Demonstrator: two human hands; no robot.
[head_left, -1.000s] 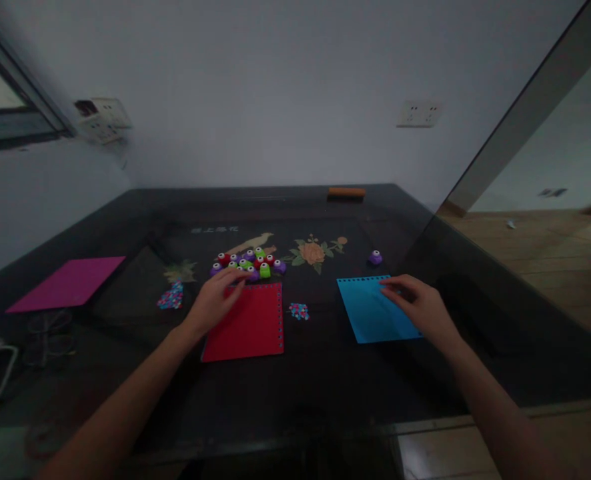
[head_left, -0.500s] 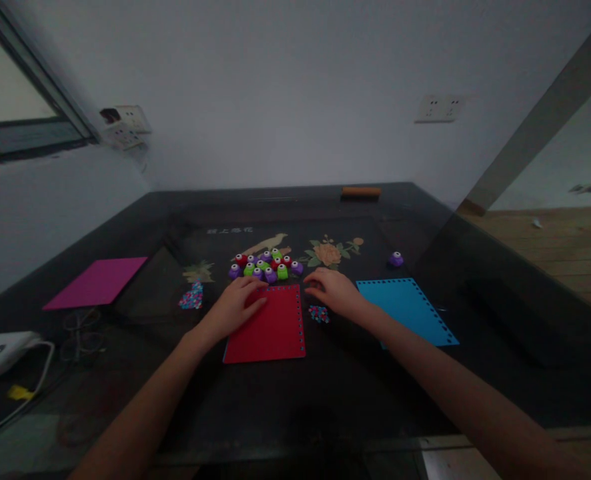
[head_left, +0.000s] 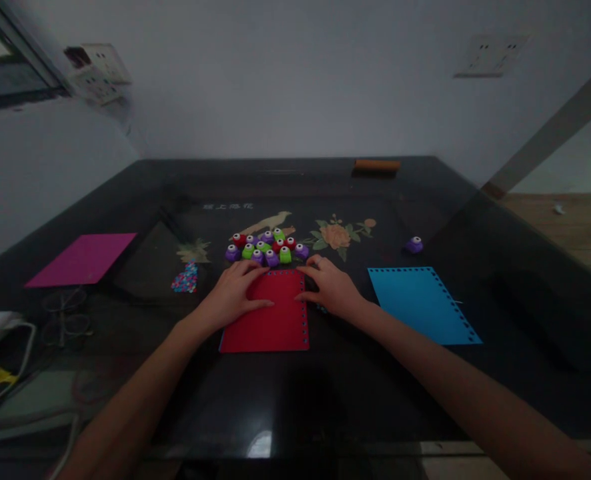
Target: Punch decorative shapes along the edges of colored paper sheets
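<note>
Our red sheet [head_left: 270, 327] lies on the table [head_left: 285, 400] before us, a row of holes along its far edge and another down its right. Our left hand [head_left: 231, 293] rests over its far left corner and our right hand [head_left: 334, 288] reaches its right edge near the far corner; both are unclenched, thumbs spread from fingers. Just beyond the far edge sits a cluster of toys [head_left: 262, 247], leaving our fingertips a narrow gap. A broad strip of dark table runs from the near edge towards us, and another lies between the red sheet and the blue sheet [head_left: 420, 303]. Half a second ago our right hand was off the sheet's right side; now it meets the edge and mostly hides the small bead pile [head_left: 321, 308]. A purple toy [head_left: 414, 247] sits beyond the blue sheet; the bead heap [head_left: 185, 280] and pink sheet [head_left: 83, 260] lie to the left. The tabletop is glossy, printed with a bird and flower, and meets a pale wall [head_left: 285, 80] with sockets [head_left: 493, 55].
</note>
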